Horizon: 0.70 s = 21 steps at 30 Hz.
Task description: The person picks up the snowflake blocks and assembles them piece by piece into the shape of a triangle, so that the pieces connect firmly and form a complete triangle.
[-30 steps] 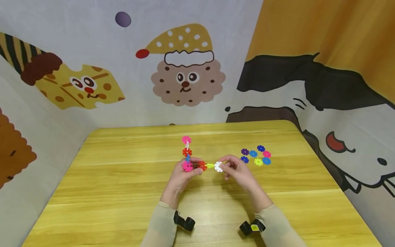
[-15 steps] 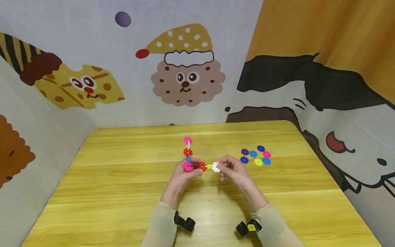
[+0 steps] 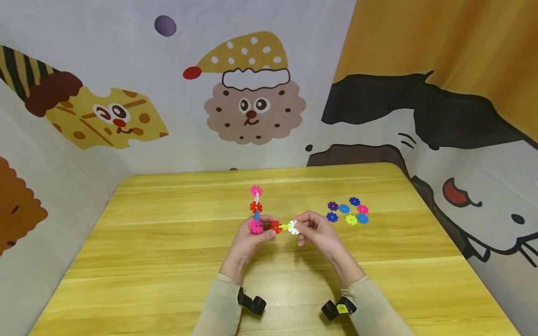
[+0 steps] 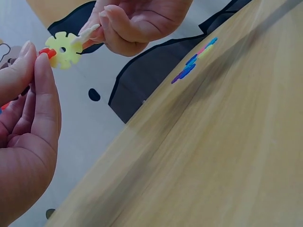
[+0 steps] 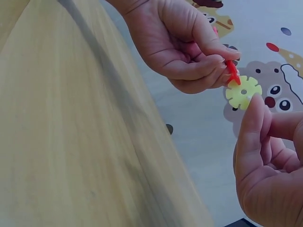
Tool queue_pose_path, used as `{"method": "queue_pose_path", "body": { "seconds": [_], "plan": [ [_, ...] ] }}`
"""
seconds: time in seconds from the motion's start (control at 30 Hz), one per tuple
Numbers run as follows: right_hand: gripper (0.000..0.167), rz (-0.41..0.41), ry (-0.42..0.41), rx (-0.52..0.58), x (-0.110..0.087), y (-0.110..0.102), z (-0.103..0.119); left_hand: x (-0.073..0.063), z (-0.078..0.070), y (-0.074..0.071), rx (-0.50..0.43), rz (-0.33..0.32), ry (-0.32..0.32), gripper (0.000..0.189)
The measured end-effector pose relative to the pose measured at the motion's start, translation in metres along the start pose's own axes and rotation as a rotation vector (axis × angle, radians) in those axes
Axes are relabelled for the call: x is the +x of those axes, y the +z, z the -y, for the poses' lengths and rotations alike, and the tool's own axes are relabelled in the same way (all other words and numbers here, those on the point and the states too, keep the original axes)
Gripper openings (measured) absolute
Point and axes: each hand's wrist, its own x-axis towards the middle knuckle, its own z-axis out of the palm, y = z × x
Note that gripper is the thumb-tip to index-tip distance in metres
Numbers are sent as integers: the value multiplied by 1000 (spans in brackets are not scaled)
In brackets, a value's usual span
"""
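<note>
An L-shaped chain of notched interlocking plastic discs is held up above the wooden table (image 3: 168, 252). My left hand (image 3: 248, 239) pinches its red disc (image 3: 275, 227) between thumb and fingers, near the pink corner disc (image 3: 256, 227). From that corner, blue, red, white and pink discs run away from me. A yellow disc (image 5: 243, 92) is slotted into the red one, edge to edge. With thumb and fingers my right hand (image 3: 322, 235) pinches a white disc (image 3: 293, 227) at the yellow disc's other side. In the left wrist view, the white disc (image 4: 87, 34) sits edge-on against the yellow rim.
Several loose discs lie in a group on the table's right side, among them a purple one (image 3: 333, 206), a pink one (image 3: 363, 209) and a yellow one (image 3: 351, 220). A cartoon-printed curtain (image 3: 176, 154) hangs behind the table's far edge.
My right hand has moved slightly left with the white disc, bringing it closer to the yellow one. The left hand keeps its hold; the chain's far end has shifted slightly right.
</note>
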Motion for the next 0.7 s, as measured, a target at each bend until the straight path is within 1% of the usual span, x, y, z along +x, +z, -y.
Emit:
{"method": "queue_pose_path", "body": {
  "seconds": [0.07, 0.17, 0.33, 0.47, 0.57, 0.7],
  "plan": [
    [22, 1, 7, 20, 0, 0, -1, 0, 1, -1, -3, 2, -1, 30],
    [22, 7, 12, 80, 0, 1, -4, 0, 1, -1, -25, 14, 3, 31],
    [18, 4, -5, 181, 2, 5, -6, 0, 1, -2, -51, 49, -1, 45],
    [17, -2, -17, 223, 2, 8, -7, 0, -1, -2, -43, 60, 11, 50],
    [16, -12, -16, 240, 2, 9, -9, 0, -2, -2, -14, 43, 29, 51],
    [14, -28, -18, 247, 3, 12, -12, 2, -2, 0, 66, 29, 62, 55]
  ]
}}
